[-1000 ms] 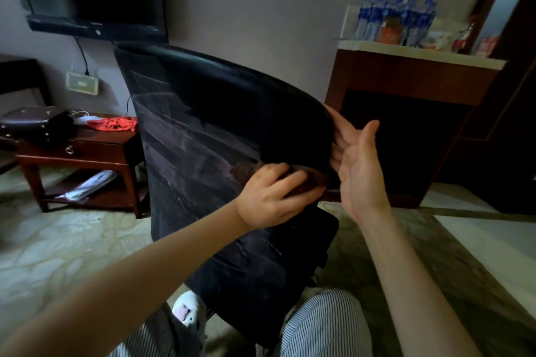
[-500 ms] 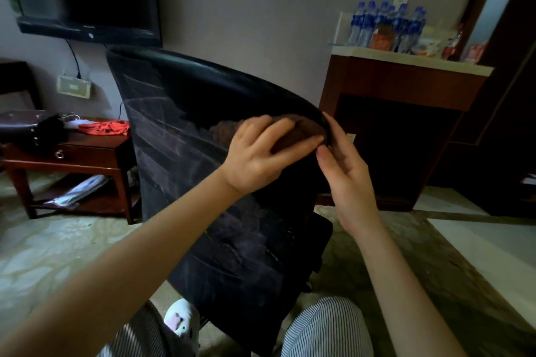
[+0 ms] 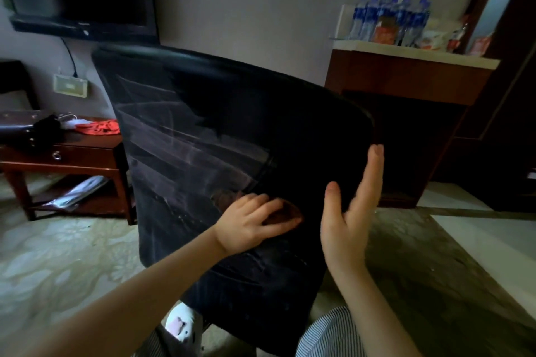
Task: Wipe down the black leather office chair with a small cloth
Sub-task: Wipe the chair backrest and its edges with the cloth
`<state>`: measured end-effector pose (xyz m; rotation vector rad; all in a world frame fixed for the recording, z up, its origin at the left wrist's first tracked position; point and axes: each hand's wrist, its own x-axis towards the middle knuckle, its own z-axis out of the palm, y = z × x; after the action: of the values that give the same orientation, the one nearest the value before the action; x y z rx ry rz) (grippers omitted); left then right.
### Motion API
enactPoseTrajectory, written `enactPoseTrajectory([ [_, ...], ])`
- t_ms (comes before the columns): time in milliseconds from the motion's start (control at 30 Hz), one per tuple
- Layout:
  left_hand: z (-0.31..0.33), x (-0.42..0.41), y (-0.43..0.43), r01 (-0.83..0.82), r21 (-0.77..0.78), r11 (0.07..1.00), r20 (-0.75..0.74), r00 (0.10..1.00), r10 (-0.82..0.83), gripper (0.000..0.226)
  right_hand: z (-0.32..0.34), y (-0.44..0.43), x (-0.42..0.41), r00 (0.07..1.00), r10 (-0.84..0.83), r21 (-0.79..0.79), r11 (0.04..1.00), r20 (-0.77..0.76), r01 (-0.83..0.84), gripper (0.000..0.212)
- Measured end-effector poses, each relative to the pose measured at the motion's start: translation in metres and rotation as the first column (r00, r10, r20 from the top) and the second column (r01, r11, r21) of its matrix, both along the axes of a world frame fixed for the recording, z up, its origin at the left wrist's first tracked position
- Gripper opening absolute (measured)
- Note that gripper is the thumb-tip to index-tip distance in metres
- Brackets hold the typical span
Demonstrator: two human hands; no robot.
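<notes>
Dim room, patterned floor (image 3: 72, 255); chair (image 3: 232, 130) back's long axis upright, leaning left; grip of left hand (image 3: 249, 226) seemingly curled on cloth (image 3: 285, 211); right hand (image 3: 348, 226) spread.

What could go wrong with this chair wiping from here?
1. The right hand is open beside the chair back, not gripping it, so the chair may turn away under the push.
2. The small cloth sits mostly under the left hand, so it could bunch or slip out.
3. The leather shows pale streaks, so wiping may only smear.
</notes>
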<state>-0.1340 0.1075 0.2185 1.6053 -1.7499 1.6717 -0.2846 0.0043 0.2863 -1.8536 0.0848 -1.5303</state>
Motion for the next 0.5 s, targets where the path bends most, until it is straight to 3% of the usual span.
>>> enactPoseTrajectory([
  [200, 0.033, 0.003, -0.008, 0.001, 0.025, 1.0, 0.172, 0.985, -0.005, 0.038, -0.027, -0.006, 0.005, 0.953, -0.292, -0.224, 0.937, -0.08, 0.268, 0.06],
  [400, 0.128, -0.002, -0.012, -0.029, -0.22, 0.975, 0.179, 0.981, 0.07, 0.039, -0.029, -0.014, 0.008, 0.915, -0.368, -0.337, 0.893, -0.163, 0.299, 0.06],
  [500, 0.136, -0.008, -0.021, -0.001, -0.249, 0.969, 0.135, 0.99, 0.036, 0.035, -0.027, -0.017, 0.015, 0.9, -0.388, -0.348, 0.887, -0.2, 0.305, 0.06],
])
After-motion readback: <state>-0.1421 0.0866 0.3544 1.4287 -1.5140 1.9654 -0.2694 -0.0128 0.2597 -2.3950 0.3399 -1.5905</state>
